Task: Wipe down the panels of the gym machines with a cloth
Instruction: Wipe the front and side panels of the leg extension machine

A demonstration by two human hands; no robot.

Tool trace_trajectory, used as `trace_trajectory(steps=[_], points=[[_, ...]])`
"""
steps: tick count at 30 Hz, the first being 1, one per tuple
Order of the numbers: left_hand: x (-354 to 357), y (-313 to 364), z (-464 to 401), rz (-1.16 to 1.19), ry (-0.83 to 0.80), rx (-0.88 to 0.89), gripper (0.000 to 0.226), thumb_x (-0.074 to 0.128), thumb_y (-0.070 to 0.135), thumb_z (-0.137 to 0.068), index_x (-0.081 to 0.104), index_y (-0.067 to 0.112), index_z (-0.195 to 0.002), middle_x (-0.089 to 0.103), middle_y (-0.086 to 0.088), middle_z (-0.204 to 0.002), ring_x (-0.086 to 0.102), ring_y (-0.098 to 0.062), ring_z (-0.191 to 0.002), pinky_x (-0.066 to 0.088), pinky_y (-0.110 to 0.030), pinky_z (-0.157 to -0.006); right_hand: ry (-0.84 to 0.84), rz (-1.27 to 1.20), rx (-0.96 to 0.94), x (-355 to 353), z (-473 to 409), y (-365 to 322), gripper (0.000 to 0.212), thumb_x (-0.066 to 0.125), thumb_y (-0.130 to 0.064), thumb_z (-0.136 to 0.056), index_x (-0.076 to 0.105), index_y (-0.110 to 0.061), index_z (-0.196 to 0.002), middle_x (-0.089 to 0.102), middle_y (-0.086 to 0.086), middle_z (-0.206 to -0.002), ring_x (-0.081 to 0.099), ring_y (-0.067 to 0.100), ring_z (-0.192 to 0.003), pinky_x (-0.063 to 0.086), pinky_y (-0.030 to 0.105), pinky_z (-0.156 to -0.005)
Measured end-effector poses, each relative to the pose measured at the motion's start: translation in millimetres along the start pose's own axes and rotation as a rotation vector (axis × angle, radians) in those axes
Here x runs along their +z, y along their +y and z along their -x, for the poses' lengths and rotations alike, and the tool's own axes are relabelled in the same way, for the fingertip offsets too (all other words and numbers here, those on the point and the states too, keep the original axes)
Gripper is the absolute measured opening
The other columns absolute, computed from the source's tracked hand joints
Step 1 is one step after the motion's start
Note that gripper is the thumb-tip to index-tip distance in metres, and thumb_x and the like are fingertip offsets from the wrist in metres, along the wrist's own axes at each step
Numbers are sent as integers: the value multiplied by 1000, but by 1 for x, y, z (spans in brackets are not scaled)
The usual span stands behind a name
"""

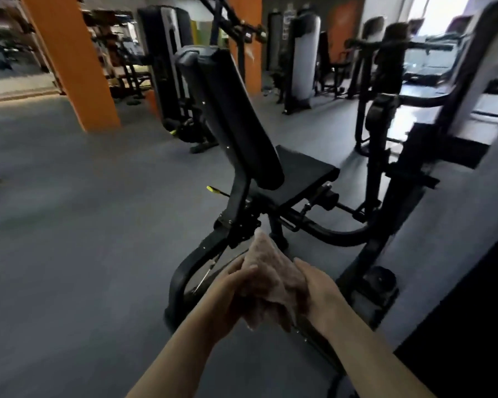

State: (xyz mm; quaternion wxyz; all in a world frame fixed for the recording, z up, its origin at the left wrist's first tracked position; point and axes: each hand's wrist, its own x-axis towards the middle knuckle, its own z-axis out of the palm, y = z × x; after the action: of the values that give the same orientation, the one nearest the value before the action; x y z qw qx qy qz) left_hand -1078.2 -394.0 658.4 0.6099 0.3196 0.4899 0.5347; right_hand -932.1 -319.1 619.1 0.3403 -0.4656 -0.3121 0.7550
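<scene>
Both hands hold a crumpled beige cloth (pixel 270 282) between them, the left hand (pixel 230 294) and right hand (pixel 318 294) gripping its sides, in front of a black seat machine (pixel 236 116) on the grey floor (pixel 69 225).

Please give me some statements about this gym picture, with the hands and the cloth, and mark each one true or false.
1. Both hands hold the cloth. True: left hand and right hand grip it.
2. The cloth is pressed on the seat. False: it is held in the air, in front of the machine.
3. An orange pillar stands at the left. True.
4. The backrest is white. False: it is black.
5. The floor is grey. True.
</scene>
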Motion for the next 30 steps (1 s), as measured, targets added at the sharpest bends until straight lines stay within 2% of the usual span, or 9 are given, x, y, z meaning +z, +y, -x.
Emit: trace_trajectory(steps=[5, 8, 10, 12, 15, 19, 22, 25, 30], points=[[10, 10, -59, 69, -243, -158, 42, 40, 26, -94, 78, 16, -79, 74, -6, -86, 71, -13, -77, 46, -32, -76, 76, -187, 75, -23, -19, -23, 41, 50, -35, -95, 68, -1, -108, 67, 20, -111, 62, 33, -106, 45, 44, -99], [12, 19, -106, -11, -290, -202, 37, 49, 36, -88, 72, 8, -97, 66, -17, -100, 64, -27, -88, 48, -35, -79, 133, -101, -44, -25, -35, -42, 29, 50, -29, -96, 68, -7, -100, 70, 15, -99, 65, 30, -92, 53, 41, -84], [19, 27, -135, -14, -330, -256, 42, 55, 36, -84, 67, 2, -106, 60, -23, -110, 57, -33, -100, 44, -41, -92, 255, -14, -133, -24, -48, -59, 18, 54, -23, -94, 64, -8, -96, 70, 12, -87, 65, 26, -80, 54, 35, -68], [27, 32, -162, -54, -417, -234, 41, 55, 32, -88, 65, -1, -110, 60, -26, -116, 56, -34, -110, 39, -44, -101, 329, 70, -196, -22, -57, -73, 14, 58, -19, -92, 63, -7, -98, 70, 12, -87, 65, 23, -77, 54, 32, -64], [40, 37, -203, -133, -539, -192, 36, 59, 33, -82, 69, 4, -100, 66, -22, -105, 63, -29, -100, 48, -40, -89, 417, 132, -274, -24, -71, -94, 13, 60, -16, -91, 63, -5, -97, 69, 10, -82, 64, 17, -70, 53, 26, -61], [67, 44, -251, -208, -711, -210, 25, 58, 25, -82, 64, 5, -94, 68, -11, -86, 64, -21, -80, 52, -29, -69, 584, 146, -351, -34, -84, -114, 7, 61, -19, -90, 62, -12, -89, 69, 10, -89, 63, 20, -80, 54, 30, -72], [93, 50, -283, -249, -752, -140, 33, 63, 20, -77, 58, -3, -100, 64, -15, -86, 61, -23, -77, 52, -31, -69, 731, 104, -417, -44, -96, -129, 5, 61, -22, -90, 62, -17, -87, 69, 5, -83, 64, 17, -78, 51, 24, -61], [117, 58, -316, -326, -785, 20, 12, 57, 1, -85, 58, -8, -93, 62, -13, -77, 59, -24, -75, 52, -28, -67, 928, 122, -535, -53, -109, -145, 12, 65, -23, -87, 62, -24, -76, 66, -3, -69, 62, 15, -73, 50, 27, -63], [146, 85, -372, -507, -881, 253, 8, 59, 7, -88, 67, 10, -86, 66, -19, -88, 62, -33, -84, 50, -44, -79, 1294, 168, -724, -49, -123, -179, 11, 66, -16, -86, 59, -15, -76, 60, -2, -69, 54, 9, -67, 44, 19, -60]])
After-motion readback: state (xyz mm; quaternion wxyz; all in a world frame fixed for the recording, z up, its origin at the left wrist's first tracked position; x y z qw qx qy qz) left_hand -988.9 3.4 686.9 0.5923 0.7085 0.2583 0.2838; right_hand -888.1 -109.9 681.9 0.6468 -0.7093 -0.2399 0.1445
